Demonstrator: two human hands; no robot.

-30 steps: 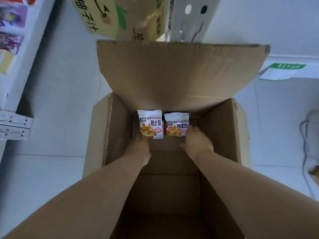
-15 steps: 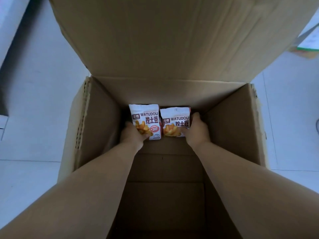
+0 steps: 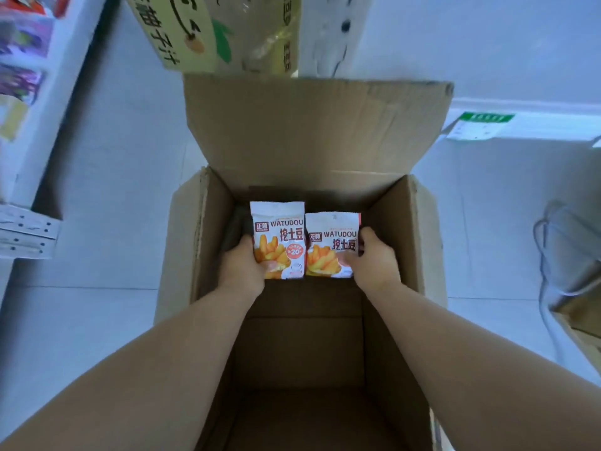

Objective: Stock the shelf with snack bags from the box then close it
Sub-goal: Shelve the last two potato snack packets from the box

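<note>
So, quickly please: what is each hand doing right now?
Left hand: closed on the left snack bag.
Right hand: closed on the right snack bag.

I see a pale tiled floor (image 3: pixel 97 196) with thin grout lines under cool, even light. A white shelf unit (image 3: pixel 29 131) stands at the left. Printed cartons (image 3: pixel 208 30) sit at the far side. A white baseboard (image 3: pixel 527 107) runs along the far right, and grey cables (image 3: pixel 559 252) lie at the right edge.
</note>
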